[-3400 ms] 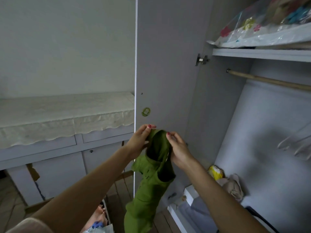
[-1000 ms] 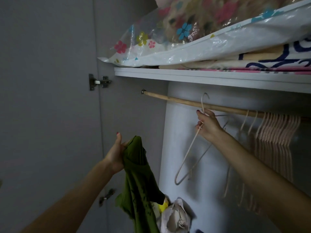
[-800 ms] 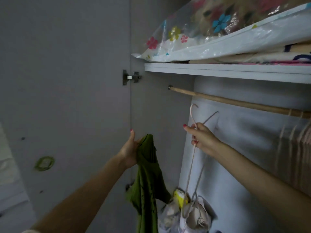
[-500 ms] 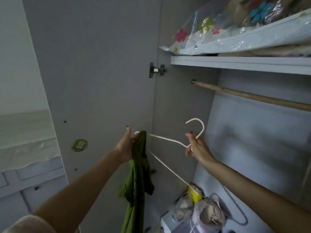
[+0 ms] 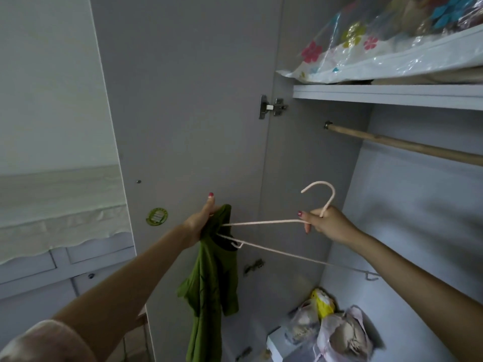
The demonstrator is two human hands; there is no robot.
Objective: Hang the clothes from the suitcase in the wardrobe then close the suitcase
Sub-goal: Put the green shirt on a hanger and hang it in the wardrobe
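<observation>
Now my right hand [image 5: 322, 223], gripping the hanger [image 5: 264, 222] below its hook, has poked one arm into the green shirt [image 5: 211, 278] pinched in my left hand [image 5: 202, 220], so threading has begun.

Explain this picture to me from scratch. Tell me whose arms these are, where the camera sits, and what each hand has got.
There is no machine here: the two arms belong to a person, and the single camera is worn on that person's head, looking forward at the hands. That is why the arms reach in from the bottom edge.

The left hand grips a green garment by its top, and the rest hangs down. The right hand holds a pale wire hanger just below its hook. One end of the hanger reaches into the garment's neck opening.

In front is an open wardrobe with its door swung left. A wooden rail runs under a shelf that carries a flowered plastic bag. More bags lie at the wardrobe's bottom. The suitcase is out of view.
</observation>
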